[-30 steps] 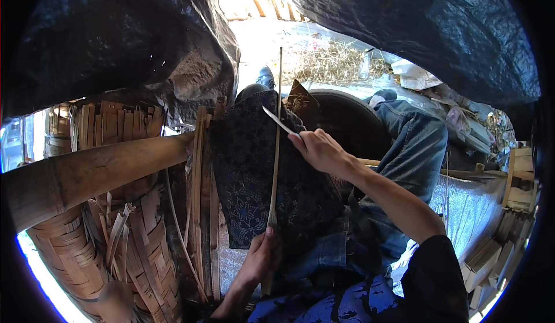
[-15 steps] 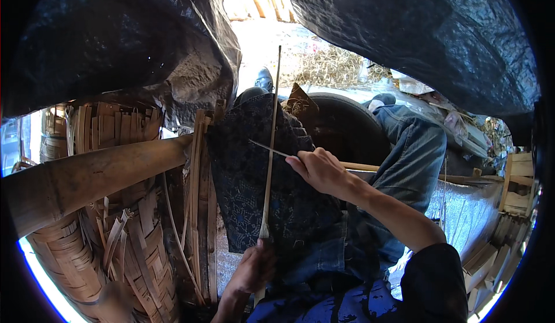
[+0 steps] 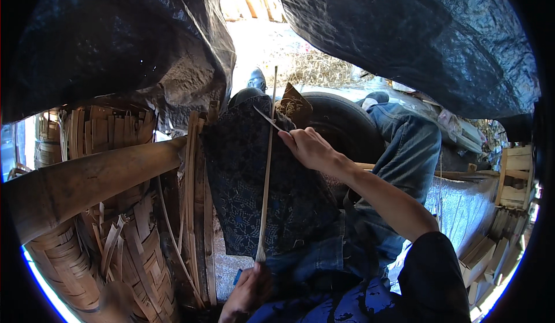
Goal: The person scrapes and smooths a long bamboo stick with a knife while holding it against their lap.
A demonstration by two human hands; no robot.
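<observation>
A long, thin bamboo strip (image 3: 266,198) runs up over my lap, its near end gripped in my closed left hand (image 3: 252,285). My right hand (image 3: 312,148) is closed round a knife, whose handle the fingers hide. The slim, pointed knife blade (image 3: 266,116) crosses the strip near its far part; whether it touches is hard to tell. Beneath both lies a dark, blue-patterned cloth (image 3: 243,213) over my leg. A bit of blue shows beside the left hand, too small to name.
A thick bamboo pole (image 3: 98,172) juts in from the left, above woven bamboo baskets (image 3: 69,259). Upright slats (image 3: 191,196) stand by my left leg. A dark round tub or tyre (image 3: 347,120) lies between my legs. Black sheeting (image 3: 404,39) hangs ahead; wood pieces (image 3: 483,253) are stacked right.
My right hand and the knife have moved farther up along the strip, away from me. My left hand has drawn back toward me, and the strip's far tip has come nearer.
</observation>
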